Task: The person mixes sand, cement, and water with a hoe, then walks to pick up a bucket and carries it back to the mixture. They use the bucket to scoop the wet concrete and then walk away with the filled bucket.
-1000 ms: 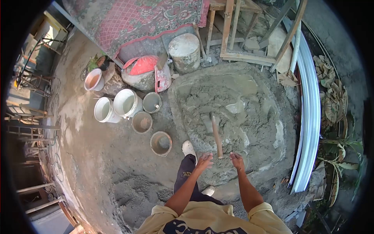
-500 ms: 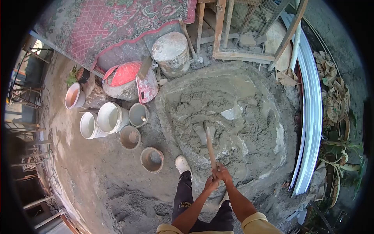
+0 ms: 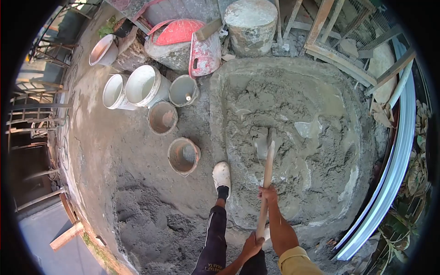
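My right hand (image 3: 268, 193) is wrapped round the middle of the wooden handle of a hoe (image 3: 269, 167). Lower down, near the handle's end, my left hand (image 3: 252, 246) is closed on it too. The hoe's flat blade (image 3: 261, 146) lies in wet grey mortar (image 3: 293, 176), its edge partly sunk in. A low, rounded rim (image 3: 218, 107) surrounds the mortar. My shoe (image 3: 221, 176), pale and smeared, stands just left of that rim.
Left of the mortar are white buckets (image 3: 142, 86) and grey buckets (image 3: 184, 156). Loose grey sand (image 3: 151, 224) lies lower left. A mortar-stained drum (image 3: 251, 27) and a wooden mesh frame (image 3: 341, 64) stand behind. Long metal sheets (image 3: 389, 183) curve along the right.
My hands, close together before, are now apart on the handle, with the right one further towards the blade. The view has shifted left and down. The blade remains in the mortar.
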`<state>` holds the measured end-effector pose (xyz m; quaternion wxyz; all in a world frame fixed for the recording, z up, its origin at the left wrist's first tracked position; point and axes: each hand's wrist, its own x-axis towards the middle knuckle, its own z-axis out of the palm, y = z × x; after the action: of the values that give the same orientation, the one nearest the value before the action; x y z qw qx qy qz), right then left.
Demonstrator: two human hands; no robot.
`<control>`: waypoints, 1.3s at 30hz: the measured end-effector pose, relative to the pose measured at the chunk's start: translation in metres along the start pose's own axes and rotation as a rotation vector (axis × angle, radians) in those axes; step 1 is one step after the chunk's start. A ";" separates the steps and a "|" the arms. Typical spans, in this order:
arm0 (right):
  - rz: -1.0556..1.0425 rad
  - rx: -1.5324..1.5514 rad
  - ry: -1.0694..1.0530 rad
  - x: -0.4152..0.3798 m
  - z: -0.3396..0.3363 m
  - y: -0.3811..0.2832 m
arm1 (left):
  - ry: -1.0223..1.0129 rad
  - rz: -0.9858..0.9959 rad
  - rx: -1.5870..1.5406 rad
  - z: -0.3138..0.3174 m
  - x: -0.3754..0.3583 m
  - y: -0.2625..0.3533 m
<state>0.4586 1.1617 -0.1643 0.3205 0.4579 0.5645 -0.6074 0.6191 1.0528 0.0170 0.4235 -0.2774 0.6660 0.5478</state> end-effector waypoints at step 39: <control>0.154 -0.250 -0.083 -0.077 -0.034 -0.095 | -0.402 -0.255 -0.554 0.057 -0.062 0.080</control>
<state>0.4081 1.1999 -0.0543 0.4437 0.4311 0.5850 -0.5244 0.5979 1.1216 0.1080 0.5197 -0.3491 0.3557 0.6939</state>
